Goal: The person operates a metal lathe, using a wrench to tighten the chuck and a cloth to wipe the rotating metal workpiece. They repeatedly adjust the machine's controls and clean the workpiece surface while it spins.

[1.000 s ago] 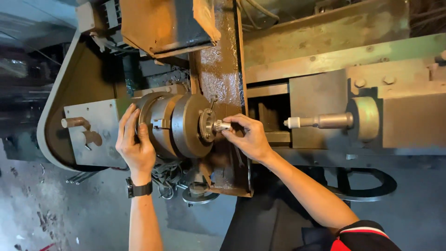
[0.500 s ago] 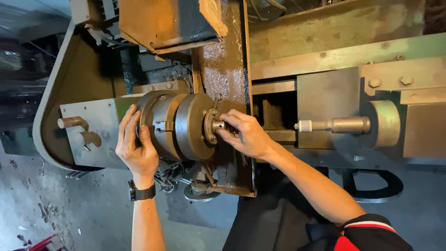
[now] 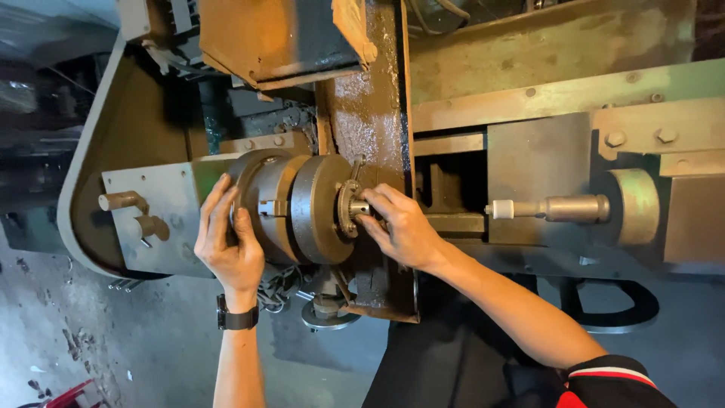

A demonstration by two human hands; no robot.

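Both my hands on the lathe chuck (image 3: pixel 302 208).
My left hand (image 3: pixel 226 245) cups its rim, fingers spread; my right hand (image 3: pixel 400 227) pinches the small metal workpiece (image 3: pixel 359 208) at its face.

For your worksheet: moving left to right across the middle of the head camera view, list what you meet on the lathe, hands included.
Two stubby levers → left hand on the chuck → chuck → small metal workpiece → right hand gripping it → tailstock spindle → round tailstock wheel.
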